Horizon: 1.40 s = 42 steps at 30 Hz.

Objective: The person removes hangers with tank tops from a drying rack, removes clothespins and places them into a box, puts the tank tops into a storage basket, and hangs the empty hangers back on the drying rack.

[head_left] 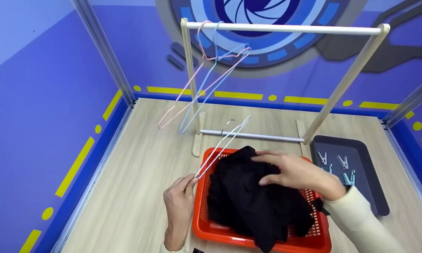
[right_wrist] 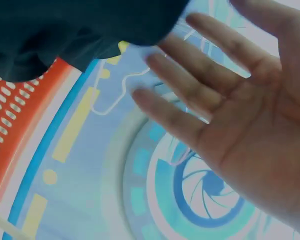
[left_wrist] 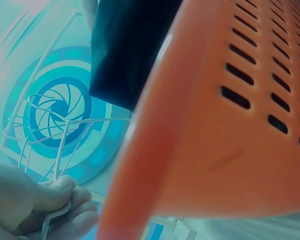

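Note:
My left hand [head_left: 180, 201] pinches one end of a white wire hanger [head_left: 221, 149] between thumb and fingers, at the left rim of a red basket [head_left: 199, 225]. The hanger slants up and away, its hook toward the rack. Dark, crumpled cloth [head_left: 248, 196] fills much of the basket. Over the cloth's right side hovers my right hand [head_left: 292, 172], thumb and fingers spread. In the right wrist view its fingers [right_wrist: 175, 117] are extended and grip nothing; the cloth [right_wrist: 90, 35] hangs close by the fingertips.
Behind the basket stands a rack with a white top rail [head_left: 285, 28] and wooden posts. A pink hanger [head_left: 183, 92] and a blue hanger [head_left: 205, 82] hang at its left end. To the right, a dark grey tray [head_left: 371, 175] holds several clothes pegs [head_left: 343, 162].

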Each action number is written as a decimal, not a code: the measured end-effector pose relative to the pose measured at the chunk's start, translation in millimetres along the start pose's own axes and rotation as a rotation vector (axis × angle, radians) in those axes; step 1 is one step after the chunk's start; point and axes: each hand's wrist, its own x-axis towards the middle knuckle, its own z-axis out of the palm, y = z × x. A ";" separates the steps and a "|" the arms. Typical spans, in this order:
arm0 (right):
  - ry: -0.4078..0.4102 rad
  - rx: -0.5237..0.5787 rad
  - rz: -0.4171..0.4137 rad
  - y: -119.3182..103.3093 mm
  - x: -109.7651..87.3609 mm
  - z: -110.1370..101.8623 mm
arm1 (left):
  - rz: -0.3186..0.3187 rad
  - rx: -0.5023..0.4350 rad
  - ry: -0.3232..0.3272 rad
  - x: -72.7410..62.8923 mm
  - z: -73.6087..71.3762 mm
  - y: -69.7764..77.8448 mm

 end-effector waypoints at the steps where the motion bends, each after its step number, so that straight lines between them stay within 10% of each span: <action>1: -0.014 -0.004 0.013 1.9 4.3 2.5 | 0.003 0.002 0.002 0.0 0.2 -0.1; 16: -0.248 0.036 0.043 25.1 32.0 56.6 | 0.014 -0.006 -0.010 0.0 1.3 2.6; 28: -0.061 -0.058 -0.087 -9.9 -17.9 28.1 | 0.003 -0.005 -0.032 -1.5 2.3 4.1; 42: -0.098 -0.487 -0.120 2.7 -29.9 81.9 | 0.016 -0.016 -0.020 -1.0 -1.2 2.1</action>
